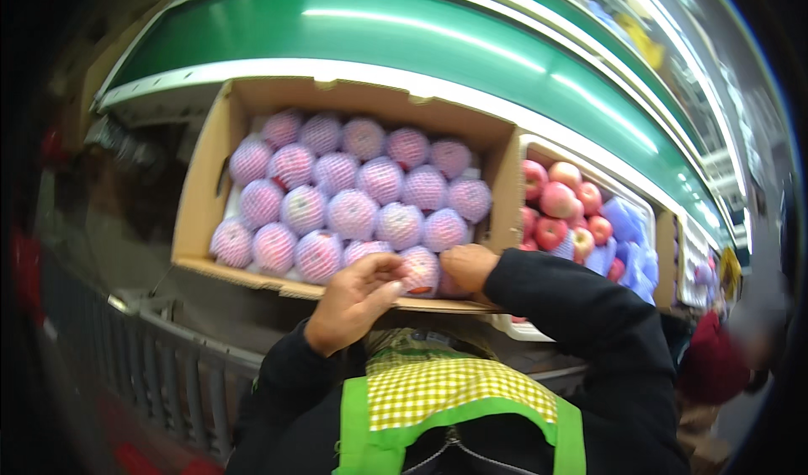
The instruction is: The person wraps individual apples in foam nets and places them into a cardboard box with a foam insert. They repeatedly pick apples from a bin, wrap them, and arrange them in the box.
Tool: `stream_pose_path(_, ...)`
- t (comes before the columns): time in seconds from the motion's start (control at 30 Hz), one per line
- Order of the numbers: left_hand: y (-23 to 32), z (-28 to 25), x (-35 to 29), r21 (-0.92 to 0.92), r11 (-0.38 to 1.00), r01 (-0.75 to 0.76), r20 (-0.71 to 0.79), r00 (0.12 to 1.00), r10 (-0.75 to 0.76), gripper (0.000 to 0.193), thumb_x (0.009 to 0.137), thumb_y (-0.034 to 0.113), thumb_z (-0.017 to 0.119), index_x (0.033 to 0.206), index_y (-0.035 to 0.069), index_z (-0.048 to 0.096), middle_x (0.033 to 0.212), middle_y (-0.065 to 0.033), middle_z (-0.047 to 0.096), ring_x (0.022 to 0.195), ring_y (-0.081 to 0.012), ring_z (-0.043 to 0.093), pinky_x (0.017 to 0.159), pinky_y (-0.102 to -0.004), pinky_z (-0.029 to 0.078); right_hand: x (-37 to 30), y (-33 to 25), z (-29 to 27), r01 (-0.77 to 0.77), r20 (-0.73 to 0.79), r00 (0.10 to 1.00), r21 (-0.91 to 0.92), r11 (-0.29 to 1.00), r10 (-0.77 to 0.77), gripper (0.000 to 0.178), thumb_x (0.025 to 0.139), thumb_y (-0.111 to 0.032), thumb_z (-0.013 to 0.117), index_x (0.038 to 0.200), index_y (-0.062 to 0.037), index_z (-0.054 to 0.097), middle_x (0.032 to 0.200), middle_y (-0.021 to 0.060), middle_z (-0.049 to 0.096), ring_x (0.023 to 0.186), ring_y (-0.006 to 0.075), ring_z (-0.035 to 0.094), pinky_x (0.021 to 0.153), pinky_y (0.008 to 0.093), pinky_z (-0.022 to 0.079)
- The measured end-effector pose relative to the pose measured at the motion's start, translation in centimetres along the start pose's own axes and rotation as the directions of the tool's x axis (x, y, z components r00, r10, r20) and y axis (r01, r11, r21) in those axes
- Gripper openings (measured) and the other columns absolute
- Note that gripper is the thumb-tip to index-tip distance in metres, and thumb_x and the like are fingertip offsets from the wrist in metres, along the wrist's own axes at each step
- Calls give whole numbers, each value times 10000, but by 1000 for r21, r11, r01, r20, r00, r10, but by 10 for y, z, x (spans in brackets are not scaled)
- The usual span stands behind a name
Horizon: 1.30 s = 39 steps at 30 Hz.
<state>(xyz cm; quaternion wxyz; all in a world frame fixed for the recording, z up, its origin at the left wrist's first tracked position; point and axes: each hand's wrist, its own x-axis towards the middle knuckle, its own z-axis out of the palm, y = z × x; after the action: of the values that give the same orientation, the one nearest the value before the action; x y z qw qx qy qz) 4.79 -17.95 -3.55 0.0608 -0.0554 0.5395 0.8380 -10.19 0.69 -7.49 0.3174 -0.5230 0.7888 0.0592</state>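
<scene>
Left hand [358, 298] is at the front edge of the cardboard box [192, 214], palm side partly showing, fingers bent. Left grip is partway open: small gap between thumb and forefinger, both tips at the left side of a net-wrapped apple [419, 271] in the front row. That apple sits in the box, second from the right end, orange-red patch showing low on its near side. Can't tell whether the tips press on it or just sit against it. Right hand [470, 266] is back-up at the box's front right corner, fingers curled down over the last netted apple [452, 288] of that row, which is mostly covered. Fingertips hidden, so can't tell if the right grip is closed on it. Rest of the box: staggered rows of apples in pinkish-purple foam nets. Just right of the box: white crate [526, 330] with bare red apples [557, 199] and blue-purple foam nets [629, 222]. Green conveyor belt [252, 33] runs behind both. Black sleeves, yellow checked apron [463, 391] with green trim.
</scene>
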Motion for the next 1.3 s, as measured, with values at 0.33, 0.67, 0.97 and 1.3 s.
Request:
stream_pose_path(0.33, 83, -37, 36, 930, 175, -323, 204, 851, 484, 441, 859, 248, 532, 1184, -44, 473, 1200, -231, 495, 1140, -340, 460, 980, -391, 335, -14, -4, -71, -42, -656, 743, 153, 987, 133, 531, 758, -333, 633, 1120, 15, 458, 1092, 222, 518, 995, 359, 515, 811, 409, 426)
stream_pose_path(0.67, 3, -104, 139, 954, -295, -52, 90, 989, 116, 613, 862, 501, 408, 1359, 151, 326, 1438, -181, 202, 1323, -392, 153, 1051, -540, 112, 95, 17, -25, -311, -612, 710, 170, 935, 348, 672, 850, -502, 434, 1387, -145, 245, 1444, 186, 169, 1311, 416, 172, 1003, 574, 193)
stream_pose_path(0.97, -2, -113, 141, 969, -242, -44, 56, 997, 43, 629, 894, 528, 296, 1397, 153, 244, 1463, -179, 112, 1346, -383, 60, 1053, -541, -1, 23, 28, -272, -54, -959, 59, -281, 958, -278, 272, 779, -137, 600, 997, -2, 508, 920, 198, 525, 834, 327, 527, 711, 435, 442)
stream_pose_path(1.3, -5, -112, 147, 971, -208, -115, 130, 989, 63, 625, 885, 540, 289, 1369, 144, 297, 1442, -203, 168, 1335, -391, 107, 1040, -567, 38, -34, 20, -508, -386, -925, 206, -375, 843, -318, 226, 754, -91, 647, 966, -16, 625, 990, 152, 585, 918, 307, 562, 802, 363, 449)
